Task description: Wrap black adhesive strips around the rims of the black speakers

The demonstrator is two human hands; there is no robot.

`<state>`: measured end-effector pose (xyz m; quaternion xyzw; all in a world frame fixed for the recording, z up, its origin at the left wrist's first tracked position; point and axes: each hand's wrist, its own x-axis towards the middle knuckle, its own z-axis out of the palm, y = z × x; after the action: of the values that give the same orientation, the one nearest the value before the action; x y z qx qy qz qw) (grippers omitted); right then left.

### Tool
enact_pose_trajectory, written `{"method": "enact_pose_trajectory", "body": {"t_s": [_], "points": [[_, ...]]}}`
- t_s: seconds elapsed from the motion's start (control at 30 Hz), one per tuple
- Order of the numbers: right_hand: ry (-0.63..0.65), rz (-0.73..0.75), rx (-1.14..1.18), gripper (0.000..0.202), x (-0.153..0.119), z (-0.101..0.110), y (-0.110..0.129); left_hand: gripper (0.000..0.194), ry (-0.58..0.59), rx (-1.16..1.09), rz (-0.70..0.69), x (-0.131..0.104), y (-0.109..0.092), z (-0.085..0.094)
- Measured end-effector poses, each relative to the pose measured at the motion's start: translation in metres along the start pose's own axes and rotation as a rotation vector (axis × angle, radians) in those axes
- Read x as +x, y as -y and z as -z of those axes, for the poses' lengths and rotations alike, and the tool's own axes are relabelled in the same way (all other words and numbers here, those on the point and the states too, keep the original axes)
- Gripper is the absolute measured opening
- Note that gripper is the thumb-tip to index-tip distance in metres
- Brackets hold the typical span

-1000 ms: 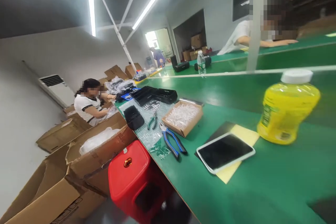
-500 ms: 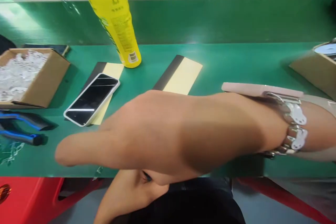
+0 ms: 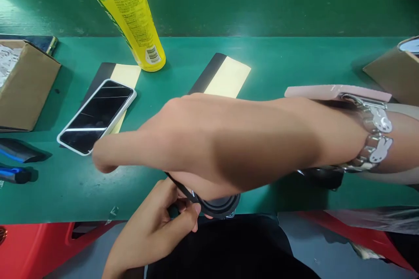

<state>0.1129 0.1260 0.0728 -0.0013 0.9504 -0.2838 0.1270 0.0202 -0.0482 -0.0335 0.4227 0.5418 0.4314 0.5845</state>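
Near the table's front edge, my left hand [image 3: 163, 222] is closed, thumb and fingers pinching the rim of a black round part [image 3: 224, 207] with ridged rings. A thin black strip [image 3: 181, 186] runs from the left fingertips up beneath my right hand [image 3: 176, 135]. That right hand reaches across from the right, above the part, and covers much of it. One digit stretches out to the left, its tip by the lower end of a white-cased phone [image 3: 96, 117]; the other fingers are hidden below, so their grip does not show. A silver bracelet with white rabbit charms [image 3: 379, 150] circles the right wrist.
Two cream-and-black cards [image 3: 229, 76] lie on the green table [image 3: 278, 67], one under the phone. Behind stands a yellow bottle [image 3: 131, 22]. Cardboard boxes [image 3: 32, 87] flank both sides. Blue-black tool handles [image 3: 19, 150] lie at left; a red stool [image 3: 36, 248] is below.
The view has tipped down and shifted slightly right. The black round part and strip have come into sight below my right hand, with my left fingers now visible on the rim.
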Motion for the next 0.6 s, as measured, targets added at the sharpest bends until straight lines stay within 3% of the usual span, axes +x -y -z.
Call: {"method": "enact_pose_trajectory", "body": {"t_s": [0.1,0.23,0.3,0.5,0.6], "points": [[-0.101,0.041,-0.015,0.036,-0.001,-0.002,-0.002,0.013,0.063,0.015,0.004,0.003,-0.003,0.003],[-0.260,0.250,-0.075,0.035,-0.007,-0.011,-0.013,0.020,-0.008,0.078,0.067,0.005,-0.009,0.001],[-0.331,0.331,-0.045,0.035,-0.010,-0.014,-0.018,0.012,-0.040,0.052,0.114,0.004,-0.012,-0.002],[-0.291,0.231,-0.021,0.040,-0.013,-0.015,-0.021,0.019,-0.129,-0.016,0.240,-0.003,-0.016,-0.008],[-0.304,0.228,-0.005,0.044,-0.015,-0.015,-0.021,0.013,-0.124,0.075,0.184,-0.004,-0.016,-0.005]]}}
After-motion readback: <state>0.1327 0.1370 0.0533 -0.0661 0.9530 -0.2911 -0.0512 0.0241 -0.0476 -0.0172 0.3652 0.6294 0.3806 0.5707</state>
